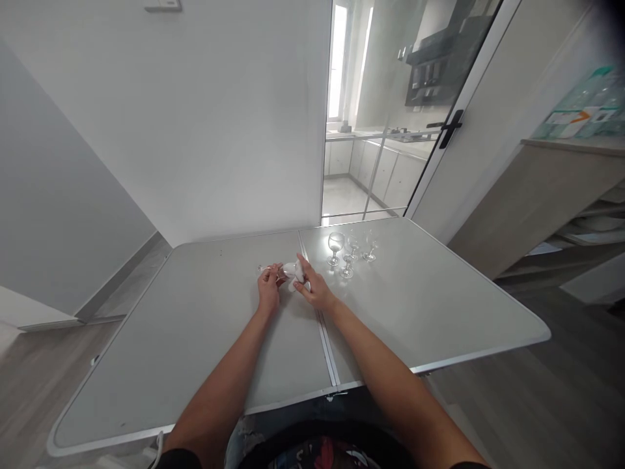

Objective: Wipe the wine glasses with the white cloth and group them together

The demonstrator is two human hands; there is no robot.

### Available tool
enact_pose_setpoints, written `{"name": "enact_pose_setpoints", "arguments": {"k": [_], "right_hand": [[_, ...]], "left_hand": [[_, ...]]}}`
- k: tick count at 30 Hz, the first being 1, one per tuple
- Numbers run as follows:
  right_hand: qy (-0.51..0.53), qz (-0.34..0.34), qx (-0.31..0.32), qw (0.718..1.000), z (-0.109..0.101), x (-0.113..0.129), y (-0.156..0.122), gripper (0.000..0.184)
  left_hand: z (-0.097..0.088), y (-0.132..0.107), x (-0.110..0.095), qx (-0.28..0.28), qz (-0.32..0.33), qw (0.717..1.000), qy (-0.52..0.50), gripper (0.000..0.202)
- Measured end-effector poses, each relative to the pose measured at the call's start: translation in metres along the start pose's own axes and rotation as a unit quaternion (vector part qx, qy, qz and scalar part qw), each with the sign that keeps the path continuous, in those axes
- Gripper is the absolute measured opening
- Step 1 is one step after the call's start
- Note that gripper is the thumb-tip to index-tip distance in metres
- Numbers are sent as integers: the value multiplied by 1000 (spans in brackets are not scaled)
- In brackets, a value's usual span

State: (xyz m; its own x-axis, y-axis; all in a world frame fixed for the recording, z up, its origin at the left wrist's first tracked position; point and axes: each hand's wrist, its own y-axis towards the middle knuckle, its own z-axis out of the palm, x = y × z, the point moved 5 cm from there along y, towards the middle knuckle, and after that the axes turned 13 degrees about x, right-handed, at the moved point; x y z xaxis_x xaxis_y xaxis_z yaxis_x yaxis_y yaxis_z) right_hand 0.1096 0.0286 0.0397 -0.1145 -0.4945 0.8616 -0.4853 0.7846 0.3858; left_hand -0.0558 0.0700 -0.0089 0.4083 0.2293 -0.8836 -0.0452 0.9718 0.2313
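Note:
My left hand [269, 286] is closed around the stem of a clear stemmed glass [287, 271], which lies tilted on its side above the table with its foot to the left. My right hand [317, 291] grips a white cloth or tissue [299, 270] and presses it at the glass's bowl; which of the two it is I cannot tell. To the right of my hands several more stemmed glasses stand upright, among them a larger round one [336, 241], a small one [347, 266] in front and another [370, 249] at the right.
The grey folding table [420, 306] has a metal seam [328, 352] down its middle. A white wall [234, 130] rises behind it. Beyond a glass door [375, 117] with a black handle [450, 128] is a kitchen. Plastic bottles [581, 111] stand on a shelf unit at the right.

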Motion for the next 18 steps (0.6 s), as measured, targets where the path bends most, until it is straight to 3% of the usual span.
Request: {"name": "enact_pose_setpoints", "arguments": {"k": [3, 5, 9, 13, 15, 18], "right_hand": [[-88, -29, 87, 992, 14, 9, 2, 70], [-69, -21, 99, 993, 18, 9, 4, 68], [164, 25, 26, 986, 17, -2, 6, 77], [403, 77, -34, 911, 18, -18, 5, 73], [448, 99, -49, 887, 17, -23, 4, 65], [445, 119, -54, 886, 16, -28, 3, 61]], "left_hand": [[-1, -3, -5, -14, 12, 999, 41, 34], [1, -4, -7, -1, 16, 998, 55, 35], [5, -1, -6, 42, -6, 999, -2, 37], [12, 2, -8, 86, -10, 990, -114, 30], [16, 1, -12, 102, -13, 984, -144, 28], [22, -2, -19, 120, -20, 982, -147, 28]]}}
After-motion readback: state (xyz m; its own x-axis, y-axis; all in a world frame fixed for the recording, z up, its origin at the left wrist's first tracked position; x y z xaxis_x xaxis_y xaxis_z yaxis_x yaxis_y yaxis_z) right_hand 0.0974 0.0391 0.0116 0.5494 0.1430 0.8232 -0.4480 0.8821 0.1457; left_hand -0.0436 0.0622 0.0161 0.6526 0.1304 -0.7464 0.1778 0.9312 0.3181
